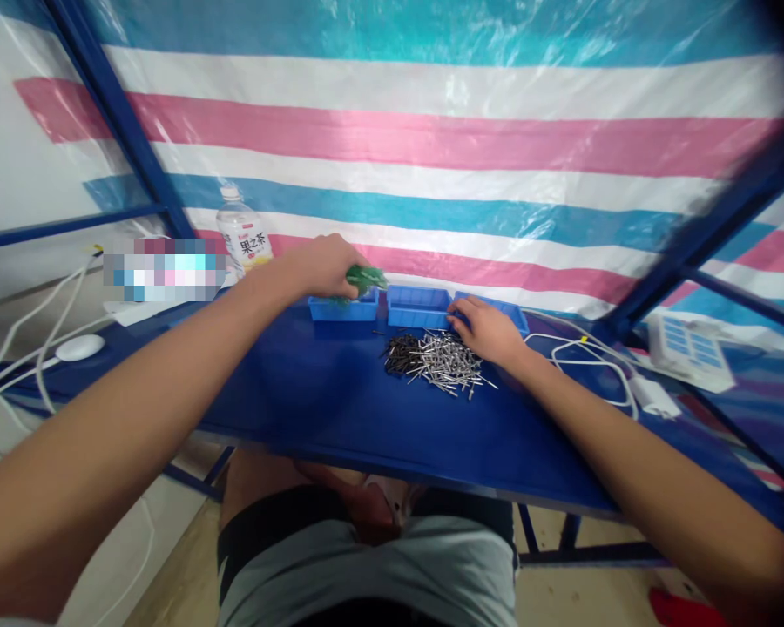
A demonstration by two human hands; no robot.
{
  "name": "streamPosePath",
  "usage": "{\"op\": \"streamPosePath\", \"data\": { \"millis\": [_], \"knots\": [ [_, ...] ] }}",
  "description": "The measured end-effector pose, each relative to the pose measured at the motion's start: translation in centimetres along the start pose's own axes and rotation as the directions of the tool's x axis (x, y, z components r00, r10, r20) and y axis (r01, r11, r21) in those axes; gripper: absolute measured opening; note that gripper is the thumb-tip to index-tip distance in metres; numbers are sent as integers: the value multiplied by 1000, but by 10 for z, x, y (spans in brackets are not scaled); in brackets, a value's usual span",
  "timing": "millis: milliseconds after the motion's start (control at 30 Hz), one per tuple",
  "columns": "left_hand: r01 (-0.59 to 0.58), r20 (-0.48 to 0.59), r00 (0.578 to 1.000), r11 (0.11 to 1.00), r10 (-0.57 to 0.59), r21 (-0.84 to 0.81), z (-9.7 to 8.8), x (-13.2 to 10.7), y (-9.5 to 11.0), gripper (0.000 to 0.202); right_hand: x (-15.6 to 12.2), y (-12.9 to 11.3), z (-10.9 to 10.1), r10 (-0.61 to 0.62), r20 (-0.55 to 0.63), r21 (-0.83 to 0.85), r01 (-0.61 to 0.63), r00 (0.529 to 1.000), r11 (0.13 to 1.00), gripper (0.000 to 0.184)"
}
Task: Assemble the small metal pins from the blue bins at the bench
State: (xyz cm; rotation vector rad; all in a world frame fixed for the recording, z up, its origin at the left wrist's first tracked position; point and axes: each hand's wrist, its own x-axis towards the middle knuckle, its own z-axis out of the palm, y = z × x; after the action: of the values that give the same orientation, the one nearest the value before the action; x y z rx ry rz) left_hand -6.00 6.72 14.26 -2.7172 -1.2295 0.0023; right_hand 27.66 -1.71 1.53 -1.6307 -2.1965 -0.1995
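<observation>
My left hand (pixel 333 266) is closed around a green, crinkled, see-through bundle (pixel 366 279), perhaps a plastic bag. It is held above the left blue bin (pixel 345 311); whether it touches the rim I cannot tell. To the right stands the middle blue bin (pixel 418 318). My right hand (pixel 487 329) lies where this bin meets the right blue bin (pixel 513 315), thumb and fingers bent but apart, with nothing visible in them. Just in front of the bins is a loose pile of silver rivets (pixel 450 361), with dark rivets (pixel 402 353) at its left side.
A labelled drink bottle (pixel 245 239) stands at the back left, near a white mouse (pixel 80 347) and white cables (pixel 23 348). On the right are a cable with a white plug block (pixel 654 397) and a white-and-blue box (pixel 689 348). Striped sheeting hangs behind the blue table (pixel 340 409).
</observation>
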Motion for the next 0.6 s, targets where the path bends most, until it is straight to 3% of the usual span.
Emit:
{"op": "streamPosePath", "data": {
  "millis": [100, 200, 267, 400, 600],
  "knots": [
    [-28, 50, 998, 999, 29, -31, 18, -20, 28, 48, 0, 0, 0, -3, -1, 0, 3, 1000, 1000, 32],
    [64, 86, 994, 998, -65, 18, 44, -33, 53, 48, 0, 0, 0, -1, 0, 6, 1, 1000, 1000, 32],
    [140, 52, 989, 989, -142, 41, 57, -40, 67, 43, 0, 0, 0, 2, 5, 8, -2, 1000, 1000, 32],
    [227, 30, 973, 973, -229, 43, 68, -50, 96, 38, 0, 0, 0, 12, 7, 4, -13, 1000, 1000, 32],
    [270, -23, 962, 962, -271, -31, 85, -61, 116, 65, -1, -1, 0, 6, 8, -16, -5, 1000, 1000, 30]
  ]
}}
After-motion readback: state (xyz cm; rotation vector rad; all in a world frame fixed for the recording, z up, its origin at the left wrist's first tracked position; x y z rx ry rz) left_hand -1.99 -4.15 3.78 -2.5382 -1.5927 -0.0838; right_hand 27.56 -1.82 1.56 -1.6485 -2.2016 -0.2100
